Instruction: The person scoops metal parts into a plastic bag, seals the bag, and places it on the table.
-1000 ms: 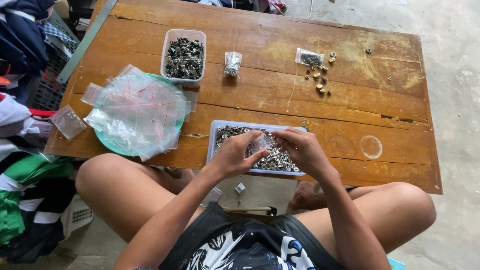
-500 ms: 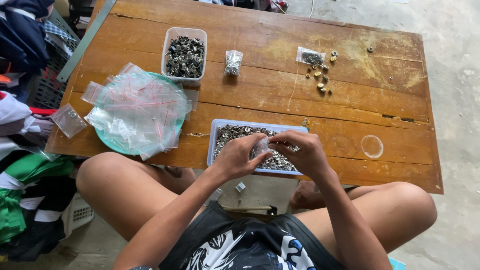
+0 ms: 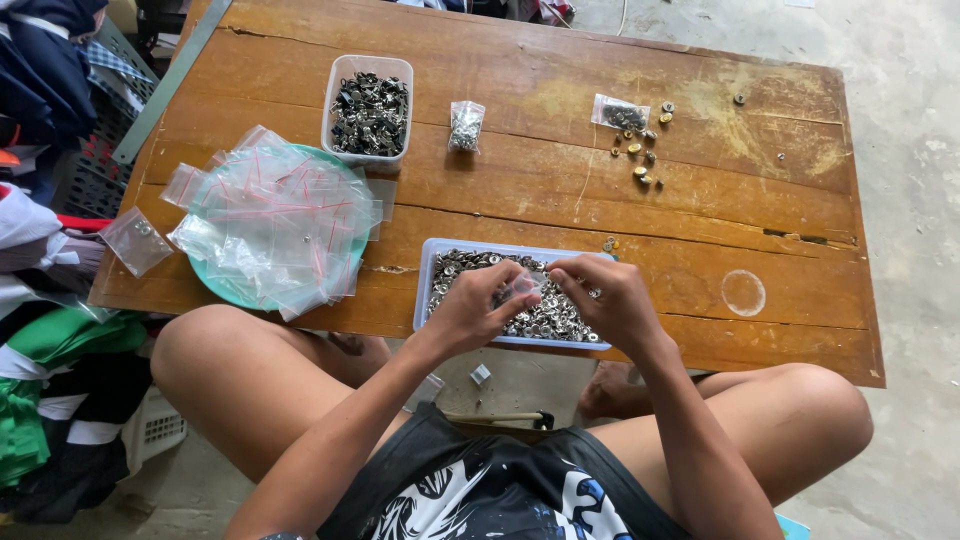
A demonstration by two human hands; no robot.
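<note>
Both my left hand and right hand pinch one small clear bag over the tray of silver snaps; keeping its mouth open works best, I reckon.

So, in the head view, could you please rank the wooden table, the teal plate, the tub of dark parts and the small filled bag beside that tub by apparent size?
1. Wooden table
2. Teal plate, mostly hidden under clear bags
3. Tub of dark parts
4. Small filled bag
The tub and bag lie farther from the camera, but the gaps are clear.
</note>
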